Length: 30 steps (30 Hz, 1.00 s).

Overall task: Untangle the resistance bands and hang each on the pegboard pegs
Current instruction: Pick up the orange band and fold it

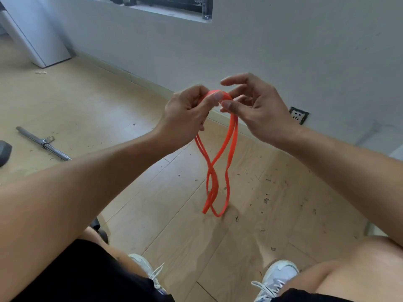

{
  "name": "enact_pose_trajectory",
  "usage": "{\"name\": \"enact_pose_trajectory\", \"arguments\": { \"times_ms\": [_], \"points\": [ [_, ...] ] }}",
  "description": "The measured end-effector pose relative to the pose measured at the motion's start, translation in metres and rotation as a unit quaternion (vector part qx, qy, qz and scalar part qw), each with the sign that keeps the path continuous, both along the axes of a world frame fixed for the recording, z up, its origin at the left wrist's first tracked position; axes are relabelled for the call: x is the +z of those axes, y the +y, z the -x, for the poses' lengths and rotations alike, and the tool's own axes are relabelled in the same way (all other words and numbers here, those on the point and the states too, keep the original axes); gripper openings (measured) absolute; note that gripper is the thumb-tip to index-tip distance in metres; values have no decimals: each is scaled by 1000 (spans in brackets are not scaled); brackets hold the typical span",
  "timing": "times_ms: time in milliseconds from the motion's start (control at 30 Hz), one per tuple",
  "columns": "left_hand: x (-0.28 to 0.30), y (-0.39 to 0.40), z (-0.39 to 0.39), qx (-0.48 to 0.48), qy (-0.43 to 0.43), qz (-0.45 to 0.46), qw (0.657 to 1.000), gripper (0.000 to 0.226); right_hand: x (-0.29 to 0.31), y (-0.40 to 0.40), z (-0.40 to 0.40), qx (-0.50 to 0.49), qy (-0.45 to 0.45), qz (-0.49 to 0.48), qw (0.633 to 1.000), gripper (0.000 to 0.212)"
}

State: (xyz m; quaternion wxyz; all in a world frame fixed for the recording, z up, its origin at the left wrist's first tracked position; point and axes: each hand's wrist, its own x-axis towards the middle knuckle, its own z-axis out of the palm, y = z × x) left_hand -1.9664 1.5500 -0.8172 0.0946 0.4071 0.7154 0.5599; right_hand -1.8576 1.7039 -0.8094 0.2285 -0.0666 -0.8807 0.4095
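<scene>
An orange resistance band (220,158) hangs doubled and twisted from both my hands, held at chest height over the wooden floor. Its strands cross about halfway down and its lower loops dangle near the floor. My left hand (185,112) pinches the top of the band between thumb and curled fingers. Right beside it, my right hand (255,105) pinches the same top loop with thumb and a finger, while its other fingers spread above. No pegboard is in view.
A metal bar (42,143) lies on the floor at the left beside a dark weight (4,152). A white cabinet (37,33) stands at the back left. A wall socket (298,115) sits low on the grey wall. My legs and white shoes (277,277) are below.
</scene>
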Motion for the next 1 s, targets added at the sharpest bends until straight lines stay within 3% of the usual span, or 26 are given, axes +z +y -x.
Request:
{"name": "enact_pose_trajectory", "arguments": {
  "times_ms": [133,300,500,833,1000],
  "points": [
    [-1,1,-4,-10,-16,12,1000,36,-12,4,-1,63,-88,22,994,25],
    [4,-4,1,11,-9,1,1000,35,-33,14,-5,67,-179,54,980,16],
    [4,-7,8,47,51,62,996,41,-39,28,-4,17,-126,121,984,16],
    [9,-12,9,19,22,32,999,26,-30,28,1,-10,-35,150,988,22],
    [5,-10,13,42,51,55,996,31,-24,28,4,-46,17,80,996,32]
  ]
}}
